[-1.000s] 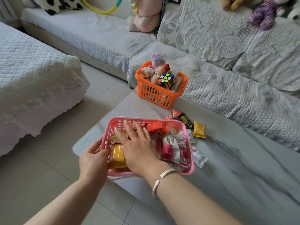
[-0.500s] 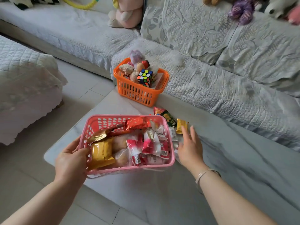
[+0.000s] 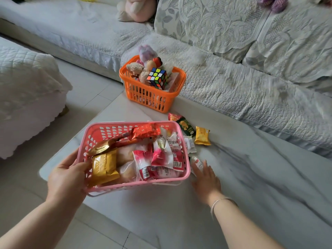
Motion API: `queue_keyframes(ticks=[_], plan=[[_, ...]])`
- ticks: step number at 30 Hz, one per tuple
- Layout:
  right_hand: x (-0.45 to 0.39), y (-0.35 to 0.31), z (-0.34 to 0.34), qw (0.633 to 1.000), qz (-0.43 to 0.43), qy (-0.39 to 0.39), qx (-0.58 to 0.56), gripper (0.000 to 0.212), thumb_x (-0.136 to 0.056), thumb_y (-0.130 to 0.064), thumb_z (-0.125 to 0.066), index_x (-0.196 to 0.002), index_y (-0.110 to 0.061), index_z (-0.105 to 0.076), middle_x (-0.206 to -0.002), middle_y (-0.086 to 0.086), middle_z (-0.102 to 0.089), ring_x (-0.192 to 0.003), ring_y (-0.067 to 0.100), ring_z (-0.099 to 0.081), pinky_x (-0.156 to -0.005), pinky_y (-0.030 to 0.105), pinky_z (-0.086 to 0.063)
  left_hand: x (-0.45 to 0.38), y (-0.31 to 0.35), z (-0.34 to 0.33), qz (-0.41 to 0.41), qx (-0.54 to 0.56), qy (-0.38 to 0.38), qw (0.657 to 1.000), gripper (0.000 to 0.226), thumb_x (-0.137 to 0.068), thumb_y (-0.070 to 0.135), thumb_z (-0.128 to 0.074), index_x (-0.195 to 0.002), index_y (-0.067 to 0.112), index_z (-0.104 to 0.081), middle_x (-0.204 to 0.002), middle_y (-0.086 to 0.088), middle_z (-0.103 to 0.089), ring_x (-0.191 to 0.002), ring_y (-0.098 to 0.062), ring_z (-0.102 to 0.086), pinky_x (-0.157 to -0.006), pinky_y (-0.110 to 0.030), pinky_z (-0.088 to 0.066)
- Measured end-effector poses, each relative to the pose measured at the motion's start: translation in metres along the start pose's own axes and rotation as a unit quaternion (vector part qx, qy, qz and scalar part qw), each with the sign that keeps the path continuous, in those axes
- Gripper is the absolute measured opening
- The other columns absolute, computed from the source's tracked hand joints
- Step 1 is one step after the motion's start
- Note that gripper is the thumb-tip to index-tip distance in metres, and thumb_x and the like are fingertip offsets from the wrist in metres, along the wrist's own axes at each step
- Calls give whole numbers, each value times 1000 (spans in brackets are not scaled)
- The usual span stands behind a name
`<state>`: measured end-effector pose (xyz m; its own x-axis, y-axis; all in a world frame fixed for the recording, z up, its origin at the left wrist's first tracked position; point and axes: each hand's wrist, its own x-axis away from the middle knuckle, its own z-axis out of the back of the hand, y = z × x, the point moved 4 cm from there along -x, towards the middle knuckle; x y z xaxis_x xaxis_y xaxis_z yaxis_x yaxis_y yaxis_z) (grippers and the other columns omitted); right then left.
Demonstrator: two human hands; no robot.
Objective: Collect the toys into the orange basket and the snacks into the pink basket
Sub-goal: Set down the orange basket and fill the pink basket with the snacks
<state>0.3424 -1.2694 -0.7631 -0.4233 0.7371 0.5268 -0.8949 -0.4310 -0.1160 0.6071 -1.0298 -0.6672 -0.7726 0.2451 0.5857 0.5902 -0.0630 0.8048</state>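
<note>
pink basket (image 3: 181,178) being gripped by left hand (image 3: 67,178) | right hand (image 3: 206,178) being spread flat over white packet (image 3: 197,163) | risk: basket being tipped, snacks spilling

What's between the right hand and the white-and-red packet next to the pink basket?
Nothing visible. The right hand lies open on the table, fingertips at the white-and-red packet, which sits just outside the pink basket.

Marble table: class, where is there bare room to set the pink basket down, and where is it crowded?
Free: the marble table right of the right hand, toward the sofa, and the strip between the pink basket and orange basket. Crowded: beside the pink basket's right rim, where the yellow packet and other snacks lie.
</note>
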Motion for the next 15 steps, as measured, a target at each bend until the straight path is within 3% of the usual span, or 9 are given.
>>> queue_keyframes(ticks=[8,11,15], plan=[[-10,2,-4,997,16,73,33,52,-99,-23,-36,-146,-41,-22,-159,4,-11,-145,31,-10,-116,40,-17,0,2,-5,3,-2,7,1000,41,-98,8,-59,-134,27,-61,-112,-2,-68,-86,-27,-72,-51,-42,-60],[-11,3,-2,991,30,129,10,47,-96,-15,-36,-137,-37,-38,-146,5,-34,-130,28,-34,-104,34,-35,-1,0,-5,4,-4,9,1000,41,-98,8,-58,-135,27,-61,-112,-1,-68,-86,-27,-72,-50,-40,-61],[-10,13,-4,988,11,146,44,52,-94,-11,-34,-142,-32,-33,-137,4,-43,-120,26,-40,-97,32,-40,-2,-2,-5,7,-4,14,1000,41,-98,9,-59,-134,28,-62,-113,-1,-68,-87,-27,-72,-49,-39,-61]])
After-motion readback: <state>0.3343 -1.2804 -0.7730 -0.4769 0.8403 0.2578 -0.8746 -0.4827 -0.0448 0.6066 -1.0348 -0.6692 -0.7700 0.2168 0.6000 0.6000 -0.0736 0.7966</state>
